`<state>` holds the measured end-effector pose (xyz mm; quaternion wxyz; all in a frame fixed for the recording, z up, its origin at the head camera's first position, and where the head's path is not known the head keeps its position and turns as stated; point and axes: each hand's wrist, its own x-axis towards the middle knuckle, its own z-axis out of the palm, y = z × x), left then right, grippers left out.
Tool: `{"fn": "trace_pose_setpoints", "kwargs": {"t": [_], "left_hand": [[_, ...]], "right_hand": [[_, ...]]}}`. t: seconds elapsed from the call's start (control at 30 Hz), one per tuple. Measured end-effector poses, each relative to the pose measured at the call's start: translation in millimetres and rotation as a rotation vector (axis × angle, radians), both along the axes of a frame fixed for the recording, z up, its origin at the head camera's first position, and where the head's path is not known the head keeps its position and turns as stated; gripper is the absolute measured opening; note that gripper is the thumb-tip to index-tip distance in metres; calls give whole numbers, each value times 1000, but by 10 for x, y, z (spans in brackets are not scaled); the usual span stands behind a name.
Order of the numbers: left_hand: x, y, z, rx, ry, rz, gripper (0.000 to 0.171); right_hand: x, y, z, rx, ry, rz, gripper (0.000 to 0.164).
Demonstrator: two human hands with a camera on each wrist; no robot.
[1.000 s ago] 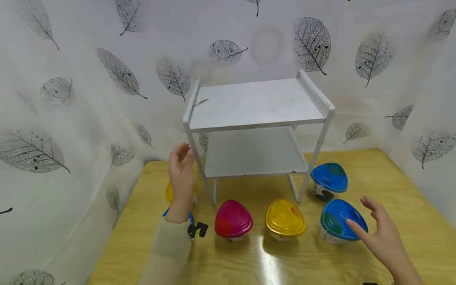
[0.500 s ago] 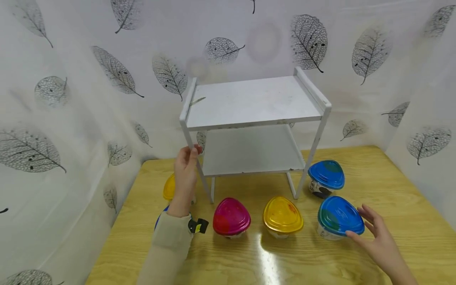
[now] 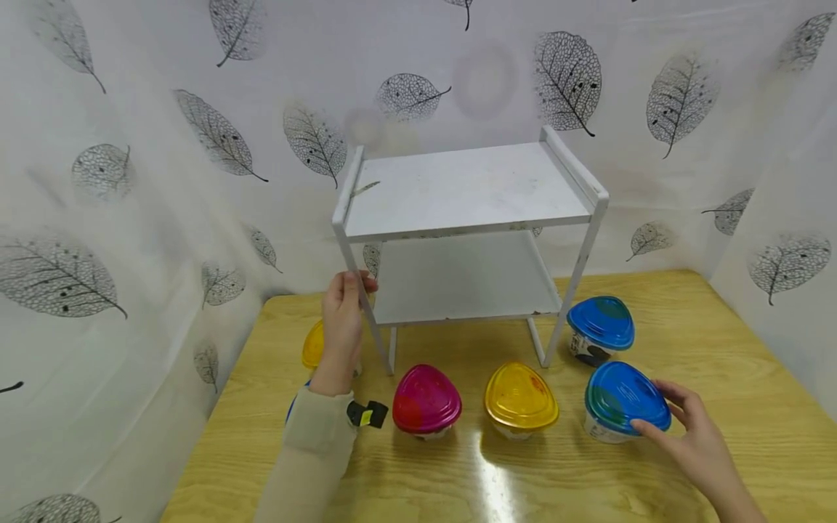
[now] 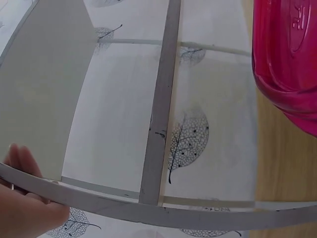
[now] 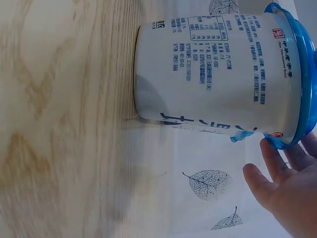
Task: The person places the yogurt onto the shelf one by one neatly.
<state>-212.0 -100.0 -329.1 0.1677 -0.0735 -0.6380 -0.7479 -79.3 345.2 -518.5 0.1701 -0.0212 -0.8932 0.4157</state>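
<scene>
A white two-tier rack (image 3: 467, 189) stands toward the back of the table. My left hand (image 3: 341, 319) holds its left front leg (image 4: 114, 208), fingers reaching behind the post and thumb in front. At the right, my right hand (image 3: 694, 439) grips the lid of the nearer blue-lidded tub (image 3: 624, 399), thumb at the front rim and fingers at the right side. Its white printed wall (image 5: 213, 74) rests upright on the wood in the right wrist view. A magenta-lidded tub (image 3: 427, 399) and a yellow-lidded tub (image 3: 521, 397) stand in front of the rack.
Another blue-lidded tub (image 3: 601, 325) stands by the rack's right leg. Left of the rack, a yellow-lidded tub (image 3: 312, 345) and a blue lid (image 3: 292, 408) are partly hidden by my left arm. Leaf-patterned sheeting (image 3: 484, 80) encloses the wooden table (image 3: 556, 487).
My left hand has moved onto the rack's left leg and wrapped round it. My right hand has closed from hovering beside the blue-lidded tub to gripping its lid.
</scene>
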Motion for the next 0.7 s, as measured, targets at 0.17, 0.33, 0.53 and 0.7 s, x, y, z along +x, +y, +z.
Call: {"fn": "trace_pose_setpoints", "kwargs": {"t": [0.17, 0.33, 0.53, 0.7], "left_hand": [[-12, -10, 11, -8, -32, 9, 30], [-42, -19, -8, 15, -35, -19, 26], [-54, -17, -13, 24, -47, -46, 26], [-55, -8, 13, 39, -54, -27, 25]], "right_hand": [[17, -48, 200, -3, -2, 61, 67], [84, -170, 538, -60, 55, 196, 62], [165, -354, 735, -44, 70, 93, 58], [151, -603, 830, 137, 114, -135, 61]]}}
